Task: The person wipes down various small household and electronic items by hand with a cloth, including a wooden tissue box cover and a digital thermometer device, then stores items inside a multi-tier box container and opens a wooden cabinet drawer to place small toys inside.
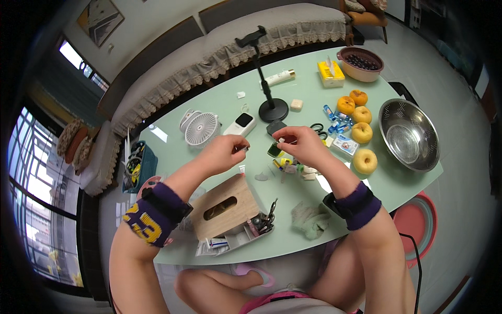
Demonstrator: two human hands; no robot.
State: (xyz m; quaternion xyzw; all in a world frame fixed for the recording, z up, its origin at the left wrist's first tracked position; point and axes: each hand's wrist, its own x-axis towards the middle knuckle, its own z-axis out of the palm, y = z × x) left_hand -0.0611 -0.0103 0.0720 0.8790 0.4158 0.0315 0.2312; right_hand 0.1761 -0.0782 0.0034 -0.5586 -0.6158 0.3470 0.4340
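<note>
My left hand hovers above the glass table, fingers curled on a small item whose kind I cannot make out. To its right, my right hand pinches something small and white near the top of a little dark green bottle; whether it bears the bottle is unclear. Below the right hand lie a yellow item and several small things in a heap. Black-handled scissors lie just behind that hand. A black phone stand rises beyond both hands, and a white device with a dark screen lies behind the left hand.
A white fan stands at left, near a blue basket. A wood-topped tissue box and a crumpled cloth lie nearer me. At right are yellow fruits, small blue packets and a steel colander.
</note>
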